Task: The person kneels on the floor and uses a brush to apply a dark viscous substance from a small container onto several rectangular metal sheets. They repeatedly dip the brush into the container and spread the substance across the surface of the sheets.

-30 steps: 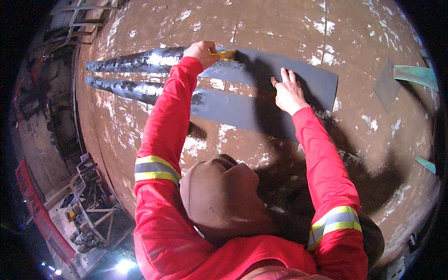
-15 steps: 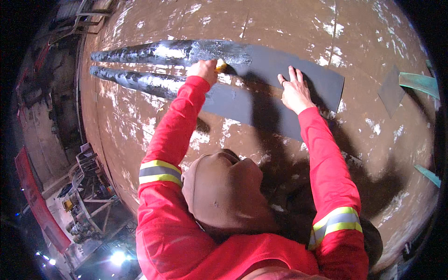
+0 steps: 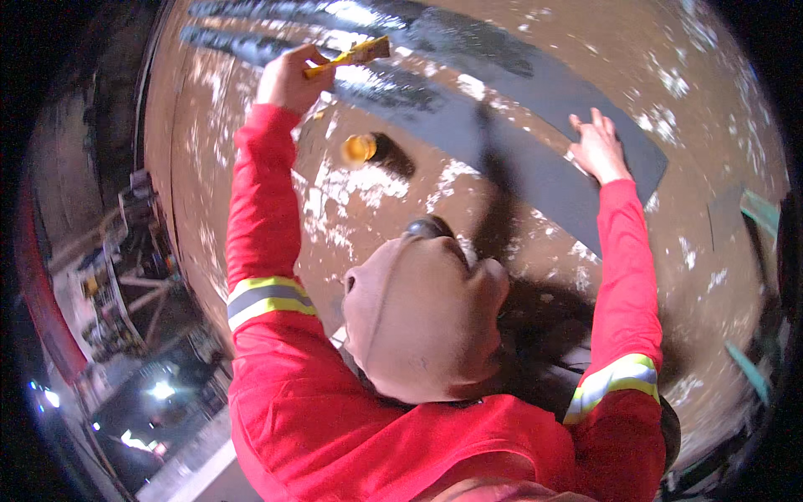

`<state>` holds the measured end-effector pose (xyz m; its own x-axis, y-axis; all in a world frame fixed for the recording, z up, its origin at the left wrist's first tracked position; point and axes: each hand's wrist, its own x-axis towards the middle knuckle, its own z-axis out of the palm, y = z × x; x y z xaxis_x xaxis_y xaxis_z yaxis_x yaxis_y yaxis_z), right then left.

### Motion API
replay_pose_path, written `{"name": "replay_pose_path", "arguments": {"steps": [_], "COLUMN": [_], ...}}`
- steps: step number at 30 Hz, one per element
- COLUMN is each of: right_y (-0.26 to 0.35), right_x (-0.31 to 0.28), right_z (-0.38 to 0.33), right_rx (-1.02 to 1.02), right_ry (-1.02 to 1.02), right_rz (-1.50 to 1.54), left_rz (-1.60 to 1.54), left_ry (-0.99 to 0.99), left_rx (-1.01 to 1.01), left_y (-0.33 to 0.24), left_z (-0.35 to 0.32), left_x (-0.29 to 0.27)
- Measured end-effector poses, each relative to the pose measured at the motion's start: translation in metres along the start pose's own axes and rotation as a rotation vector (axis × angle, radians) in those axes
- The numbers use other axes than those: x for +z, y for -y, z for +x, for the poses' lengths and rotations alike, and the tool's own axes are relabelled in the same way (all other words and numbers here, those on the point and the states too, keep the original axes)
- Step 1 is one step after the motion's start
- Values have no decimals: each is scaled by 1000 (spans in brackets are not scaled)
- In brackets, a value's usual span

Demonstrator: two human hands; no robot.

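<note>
My left hand (image 3: 293,81) grips a small yellow-handled paintbrush (image 3: 364,52), its bristles pointing right over the strips. Two long dark grey strips, an upper one (image 3: 577,92) and a lower one (image 3: 502,167), lie side by side on a brown surface. Toward their left ends they look wet and shiny, while the right ends are matte. My right hand (image 3: 600,146) rests on the strips near their right end, fingers spread. A small orange-yellow cup (image 3: 360,149) stands below the brush, slightly blurred.
The large brown surface (image 3: 452,155) is speckled with whitish patches. Greenish strips (image 3: 759,213) lie at the right edge. Below my arms is a knee in brown cloth (image 3: 418,326). Metal framework (image 3: 138,284) and lights show beyond the surface's left edge.
My left hand has lifted the brush off the strips and moved it left. The view has shifted, so the strips sit higher, and the orange-yellow cup has come into sight.
</note>
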<state>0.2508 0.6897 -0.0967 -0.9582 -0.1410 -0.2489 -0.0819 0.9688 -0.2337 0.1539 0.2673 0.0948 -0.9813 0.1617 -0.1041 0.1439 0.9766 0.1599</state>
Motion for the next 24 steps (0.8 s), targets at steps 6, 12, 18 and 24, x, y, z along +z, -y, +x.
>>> {"name": "replay_pose_path", "arguments": {"steps": [6,12,18,24], "right_y": [163,300,341,339], "right_x": [-2,72,101,114], "right_z": [-6,-12,19,40], "right_rx": [-383,-264,-258,-418], "right_ry": [-187,-187,-348,-407], "right_rz": [402,635,684,704], "left_rz": [-44,121,130,51], "left_ry": [163,207,103,98], "left_rx": [30,140,140,137], "left_y": [28,56,69,71], "left_z": [-118,-133,-125,-118], "left_x": [-59,10,57,83]}}
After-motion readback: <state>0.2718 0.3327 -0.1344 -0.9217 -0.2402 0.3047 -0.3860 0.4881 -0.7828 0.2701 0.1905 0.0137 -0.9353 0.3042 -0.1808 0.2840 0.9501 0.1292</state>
